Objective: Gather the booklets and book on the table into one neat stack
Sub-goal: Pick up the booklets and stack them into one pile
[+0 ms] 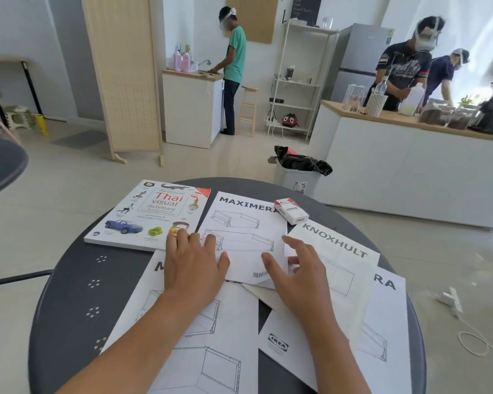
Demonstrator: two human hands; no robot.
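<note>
A Thai visual dictionary book (pixel 145 214) lies at the far left of the round dark table (pixel 77 294). Beside it sits a MAXIMERA booklet (pixel 245 223), and a KNOXHULT booklet (pixel 345 260) spreads to its right. Two more booklets lie nearer me, one at the left (pixel 217 336) and one at the right (pixel 387 322). My left hand (pixel 191 265) rests flat on the MAXIMERA booklet's left lower edge, fingers spread. My right hand (pixel 293 277) hovers at that booklet's lower right corner, fingers apart, thumb near the barcode.
A red-and-white cigarette pack (pixel 291 211) sits on the top right corner of the MAXIMERA booklet. A lined trash bin (pixel 296 172) stands beyond the table. Three people work at counters in the background. A dark chair (pixel 0 163) is at the left.
</note>
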